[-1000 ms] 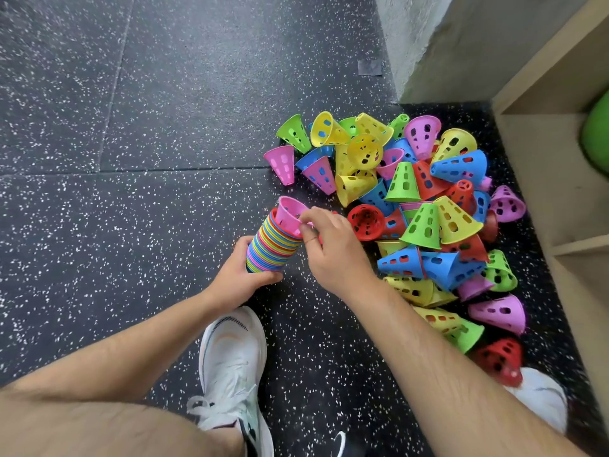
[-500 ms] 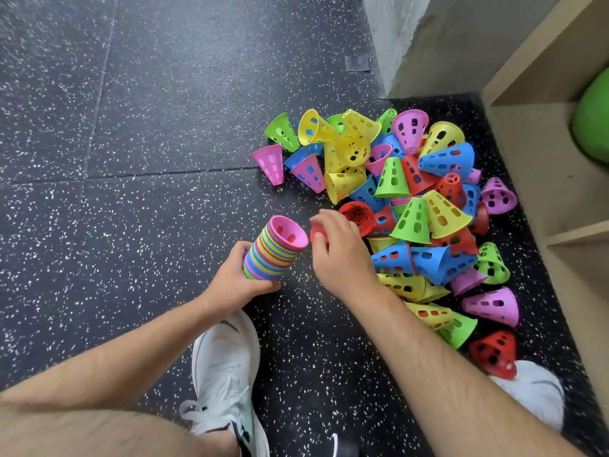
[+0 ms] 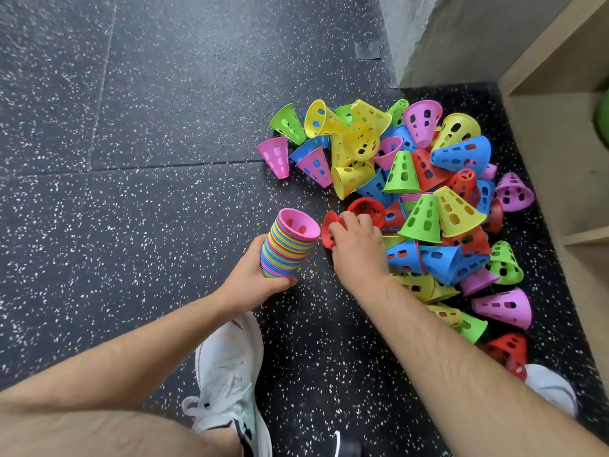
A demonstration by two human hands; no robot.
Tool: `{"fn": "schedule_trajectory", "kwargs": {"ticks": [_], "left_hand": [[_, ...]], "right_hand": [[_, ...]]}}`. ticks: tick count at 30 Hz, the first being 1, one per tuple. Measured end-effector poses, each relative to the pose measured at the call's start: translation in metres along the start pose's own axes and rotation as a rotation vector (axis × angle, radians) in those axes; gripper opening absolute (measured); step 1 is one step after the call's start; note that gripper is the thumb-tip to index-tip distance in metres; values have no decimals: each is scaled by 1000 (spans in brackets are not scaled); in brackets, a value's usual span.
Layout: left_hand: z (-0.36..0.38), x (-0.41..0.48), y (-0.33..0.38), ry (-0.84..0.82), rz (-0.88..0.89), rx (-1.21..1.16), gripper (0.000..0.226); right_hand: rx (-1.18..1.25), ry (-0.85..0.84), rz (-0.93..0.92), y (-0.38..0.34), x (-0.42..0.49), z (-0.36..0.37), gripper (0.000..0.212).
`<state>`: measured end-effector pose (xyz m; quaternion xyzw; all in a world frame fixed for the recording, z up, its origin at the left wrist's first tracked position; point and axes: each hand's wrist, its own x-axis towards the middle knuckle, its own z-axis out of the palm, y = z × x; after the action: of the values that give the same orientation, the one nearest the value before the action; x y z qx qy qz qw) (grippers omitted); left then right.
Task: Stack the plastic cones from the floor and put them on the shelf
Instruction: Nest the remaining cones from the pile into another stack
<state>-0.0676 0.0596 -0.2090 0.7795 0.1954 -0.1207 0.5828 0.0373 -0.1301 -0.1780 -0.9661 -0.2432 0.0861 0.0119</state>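
Stack of nested cones (image 3: 286, 249) held off the floor (image 3: 131, 159) in the left hand (image 3: 252, 280); fingers and thumb wrap its lower end. Stack leans up and to the right, bands of many colours, pink cone outermost with its wide mouth open toward the pile. Right hand (image 3: 357, 250) has its fingers curled over a red cone (image 3: 329, 228) and grips it by the rim; most of that cone is hidden under the fingers. Red cone sits just beside the mouth of the stack, with a narrow gap between them.

Pile of loose cones (image 3: 428, 206) lies on the floor to the right of both hands: yellow, green, blue, pink, purple and red, tumbled on their sides and over one another, all perforated. Pile runs from near the wall corner down to the right shoe (image 3: 550, 385). A red cone lies against that shoe.

Shelf (image 3: 560, 143) of pale wood stands along the right edge, just beside the pile. Green ball (image 3: 603, 115) partly visible in its upper compartment. White shoe (image 3: 230, 374) planted below the left hand. Floor is dark rubber with white flecks.
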Motion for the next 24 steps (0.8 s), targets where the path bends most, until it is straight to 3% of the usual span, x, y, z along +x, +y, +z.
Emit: {"fn": "schedule_trajectory", "kwargs": {"ticks": [6,13,17,24], "left_hand": [[1,1,-1,-25,-3,-1,64],[-1,2,0,-3,-35,-48,63],[1,2,0,-24,-37,-65,66],[0,4,-5,-32,-55,-38,65]], "right_hand": [[165,133,-8,14,2,3,21],[680,255,111,21,8,-19,10],[822,384,172,13,7,-38,8],[855,240,48,-7,1,-49,7]]}}
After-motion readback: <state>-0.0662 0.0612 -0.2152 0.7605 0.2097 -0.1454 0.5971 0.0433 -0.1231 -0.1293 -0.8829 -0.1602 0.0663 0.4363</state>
